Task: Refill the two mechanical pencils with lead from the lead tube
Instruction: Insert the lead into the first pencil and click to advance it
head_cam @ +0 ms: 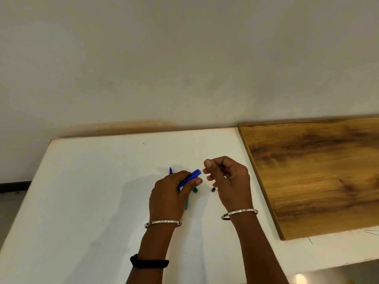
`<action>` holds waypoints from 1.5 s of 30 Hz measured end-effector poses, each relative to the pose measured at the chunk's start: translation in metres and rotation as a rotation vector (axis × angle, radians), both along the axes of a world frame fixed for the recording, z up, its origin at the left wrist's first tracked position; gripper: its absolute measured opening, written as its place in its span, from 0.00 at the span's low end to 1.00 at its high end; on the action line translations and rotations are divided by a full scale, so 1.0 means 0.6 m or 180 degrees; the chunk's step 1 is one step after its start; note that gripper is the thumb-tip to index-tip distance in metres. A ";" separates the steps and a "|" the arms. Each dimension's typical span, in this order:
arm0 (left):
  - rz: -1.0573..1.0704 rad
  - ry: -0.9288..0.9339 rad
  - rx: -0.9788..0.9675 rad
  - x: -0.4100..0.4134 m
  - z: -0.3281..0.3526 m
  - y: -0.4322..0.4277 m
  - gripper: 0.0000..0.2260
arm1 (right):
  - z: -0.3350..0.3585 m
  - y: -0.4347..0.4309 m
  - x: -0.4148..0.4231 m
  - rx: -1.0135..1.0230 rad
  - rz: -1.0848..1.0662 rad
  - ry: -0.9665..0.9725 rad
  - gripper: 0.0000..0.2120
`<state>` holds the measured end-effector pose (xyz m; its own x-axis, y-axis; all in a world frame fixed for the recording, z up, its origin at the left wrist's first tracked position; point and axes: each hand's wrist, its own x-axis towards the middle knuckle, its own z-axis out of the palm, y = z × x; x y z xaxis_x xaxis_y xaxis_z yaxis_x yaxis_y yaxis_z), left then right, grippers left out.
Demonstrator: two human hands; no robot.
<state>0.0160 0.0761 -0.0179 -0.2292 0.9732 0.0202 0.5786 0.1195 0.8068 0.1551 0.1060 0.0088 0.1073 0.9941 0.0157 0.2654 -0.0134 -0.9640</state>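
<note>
My left hand [171, 194] grips a blue mechanical pencil [189, 178] whose open back end points up and right. My right hand [227, 179] pinches a thin lead stick [203, 170] between thumb and forefinger, its tip right at the pencil's open end. A second blue tip [170, 171] pokes out beyond my left hand; whether it is the other pencil I cannot tell. A green piece [195, 190] and a green tube part [186, 204] lie on the white table under my left hand. A small black cap [213, 189] lies between my hands.
The white table [92, 191] runs to a wall at the back. A wooden board [311, 173] lies on the table's right part, close to my right hand. The table's left edge drops to the floor.
</note>
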 end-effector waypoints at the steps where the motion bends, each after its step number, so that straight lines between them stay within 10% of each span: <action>1: -0.0014 0.0001 0.0019 0.001 0.000 0.000 0.26 | 0.000 -0.001 -0.002 0.0006 0.0082 -0.0048 0.10; 17: -0.0046 -0.0107 0.0084 0.007 0.003 0.001 0.23 | 0.002 0.000 0.013 -0.0496 0.0223 0.0434 0.13; 25: 0.0011 -0.0276 0.0092 0.011 0.002 0.003 0.21 | -0.029 0.006 0.071 -0.0610 -0.0479 -0.1293 0.05; 37: 0.0008 -0.0234 0.0086 0.020 0.005 0.004 0.21 | -0.044 0.000 0.069 -0.1009 0.0016 -0.1969 0.06; 45: -0.0060 -0.0281 0.0007 0.025 0.006 0.004 0.24 | -0.010 0.005 0.052 -0.0494 -0.0112 0.0565 0.07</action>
<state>0.0310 0.0785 -0.0140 -0.2117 0.9773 0.0030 0.5073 0.1073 0.8551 0.1861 0.1087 0.0029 0.1293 0.9788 -0.1591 0.0887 -0.1712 -0.9812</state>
